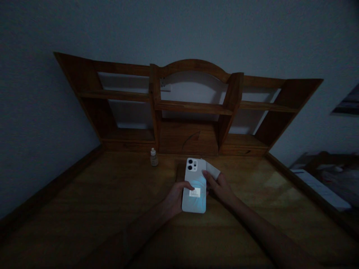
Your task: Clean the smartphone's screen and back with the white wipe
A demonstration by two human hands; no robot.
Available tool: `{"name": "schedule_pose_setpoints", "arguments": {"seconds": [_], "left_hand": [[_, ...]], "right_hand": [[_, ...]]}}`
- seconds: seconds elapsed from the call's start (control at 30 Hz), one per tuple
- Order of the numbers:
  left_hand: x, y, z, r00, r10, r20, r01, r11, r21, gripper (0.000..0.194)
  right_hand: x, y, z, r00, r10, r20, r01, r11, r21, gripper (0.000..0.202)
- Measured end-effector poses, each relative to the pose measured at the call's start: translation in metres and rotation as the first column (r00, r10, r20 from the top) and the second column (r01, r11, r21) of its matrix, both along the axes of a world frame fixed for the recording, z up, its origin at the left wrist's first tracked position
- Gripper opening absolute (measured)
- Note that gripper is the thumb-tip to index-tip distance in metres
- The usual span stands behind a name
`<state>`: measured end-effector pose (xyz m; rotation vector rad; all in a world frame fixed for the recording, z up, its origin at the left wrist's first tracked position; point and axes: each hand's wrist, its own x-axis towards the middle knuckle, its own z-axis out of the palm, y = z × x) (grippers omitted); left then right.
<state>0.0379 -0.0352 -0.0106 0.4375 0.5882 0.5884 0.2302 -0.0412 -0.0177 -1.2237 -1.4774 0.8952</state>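
A light-coloured phone (198,175) is held above the wooden desk, its back with the camera block facing up. On its lower half is a small white label (195,192). My left hand (176,196) grips the phone's left side, with the thumb on the back by the label. A pale flat piece (212,170) sticks out from behind the phone's upper right side; what it is I cannot make out. My right hand (221,186) pinches that piece at the phone's right edge, its thumb touching the phone's back.
A wooden shelf unit (193,108) stands at the back of the desk (112,190). A small bottle with a white cap (154,158) stands left of the phone, near the shelf. Beyond the desk's right edge lies a white flat surface (321,188). The room is dim.
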Motion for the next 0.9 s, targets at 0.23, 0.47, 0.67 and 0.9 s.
{"name": "schedule_pose_setpoints", "arguments": {"seconds": [0.23,0.47,0.67,0.9], "left_hand": [[-0.002,0.002,-0.008,1.0,-0.011,0.02,0.011,1.0,0.019,0.074],[-0.002,0.002,-0.006,0.996,-0.047,0.081,0.045,0.999,0.026,0.072],[-0.003,0.0,-0.004,0.983,-0.06,0.175,0.051,0.997,0.059,0.069],[-0.002,0.0,0.0,0.982,-0.036,0.183,0.033,0.999,0.022,0.072]], "right_hand": [[-0.004,0.003,0.0,0.979,-0.059,-0.197,0.045,0.996,-0.075,0.044],[-0.002,0.012,-0.014,0.861,-0.124,-0.494,0.017,0.977,-0.215,0.043],[-0.002,0.012,-0.011,0.823,-0.064,-0.565,-0.085,0.969,-0.234,0.038],[0.003,0.012,-0.016,0.848,-0.025,-0.529,-0.093,0.976,-0.196,0.033]]}}
